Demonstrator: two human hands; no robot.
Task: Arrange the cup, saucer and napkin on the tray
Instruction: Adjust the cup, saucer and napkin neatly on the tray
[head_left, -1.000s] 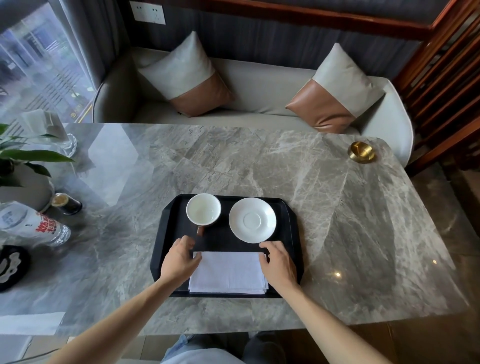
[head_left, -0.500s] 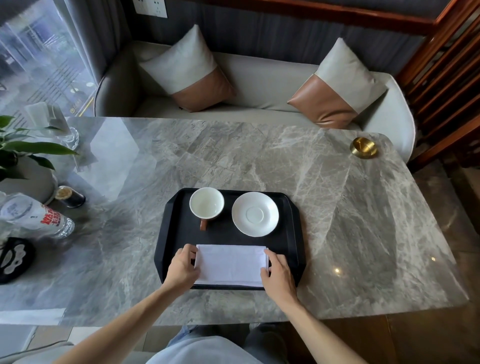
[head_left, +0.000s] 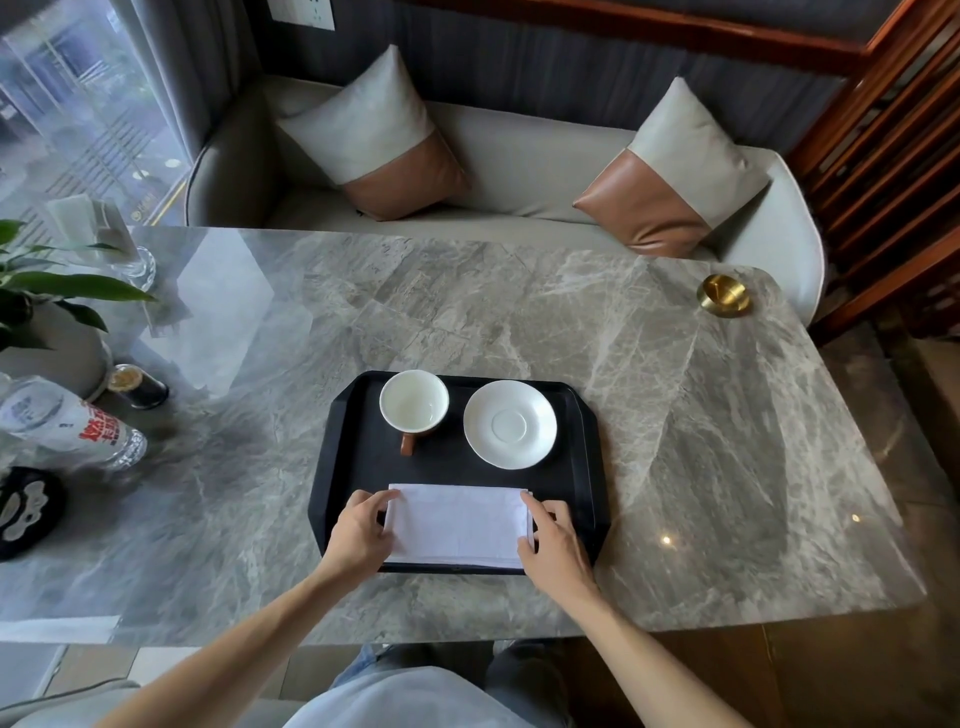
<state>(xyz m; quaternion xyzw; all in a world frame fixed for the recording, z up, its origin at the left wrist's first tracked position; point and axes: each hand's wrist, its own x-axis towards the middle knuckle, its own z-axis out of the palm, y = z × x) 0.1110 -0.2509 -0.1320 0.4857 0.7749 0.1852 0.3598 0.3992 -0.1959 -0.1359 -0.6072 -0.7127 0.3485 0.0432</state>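
A black tray (head_left: 582, 457) lies on the marble table in front of me. At its back left stands a white cup (head_left: 414, 401) with a brown outside and handle, empty. A white saucer (head_left: 509, 424) lies to the right of the cup, apart from it. A folded white napkin (head_left: 457, 525) lies flat along the tray's near edge. My left hand (head_left: 361, 532) rests at the napkin's left edge, fingertips touching its corner. At the right edge my right hand (head_left: 553, 540) touches the napkin with its fingers.
A brass dish (head_left: 723, 296) sits at the table's far right corner. On the left are a potted plant (head_left: 47, 322), a lying plastic bottle (head_left: 72, 431), a small dark jar (head_left: 136, 384) and a black object (head_left: 26, 512). A sofa with two cushions stands behind the table.
Both hands slid toward me along the napkin's side edges and now rest at them. The napkin lies squarer to the tray's near edge. The view shifted slightly.
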